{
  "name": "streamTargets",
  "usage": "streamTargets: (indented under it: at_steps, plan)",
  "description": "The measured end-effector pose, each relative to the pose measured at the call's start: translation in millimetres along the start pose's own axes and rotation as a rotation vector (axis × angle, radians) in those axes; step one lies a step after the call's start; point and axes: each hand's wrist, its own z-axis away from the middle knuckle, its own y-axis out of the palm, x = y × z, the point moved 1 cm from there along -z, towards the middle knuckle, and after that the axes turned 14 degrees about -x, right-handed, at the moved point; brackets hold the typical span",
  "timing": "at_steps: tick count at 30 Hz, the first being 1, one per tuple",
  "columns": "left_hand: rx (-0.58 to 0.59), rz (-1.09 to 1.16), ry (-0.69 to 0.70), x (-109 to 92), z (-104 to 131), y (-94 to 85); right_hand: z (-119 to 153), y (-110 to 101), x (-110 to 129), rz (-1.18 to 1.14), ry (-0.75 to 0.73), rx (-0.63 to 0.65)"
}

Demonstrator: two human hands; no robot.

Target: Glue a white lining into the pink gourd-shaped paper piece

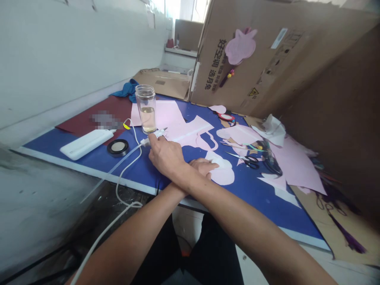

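Paper cutout (224,176) lies under left hand (203,167), inside table edge (59,163).

Bright light from the window (200,10) beyond the glass cup (147,118), clipped white. Well right of the cup, cardboard (335,83) drops into dim shadow. Whole frame slightly soft, right hand (166,154) near cup included; wide-angle stretch on forearms (237,209), pixelated patch (105,119) left of cup.
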Motion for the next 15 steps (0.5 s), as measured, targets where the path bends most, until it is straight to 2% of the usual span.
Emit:
streamTargets:
  at_steps: [4,7,11,15]
  plan:
    - [-0.032,0.022,-0.029,2,0,4.0,14,-20,-5,-0.037,0.085,-0.087]
    - [-0.017,0.047,-0.031,6,2,7.6,24,-24,-16,-0.194,0.171,-0.261]
    - [-0.055,0.091,-0.022,15,9,14.9,31,-21,-34,-0.64,0.343,-0.678]
    - [-0.115,0.128,-0.103,18,12,15.7,29,-32,-56,-1.2,0.582,-0.886]
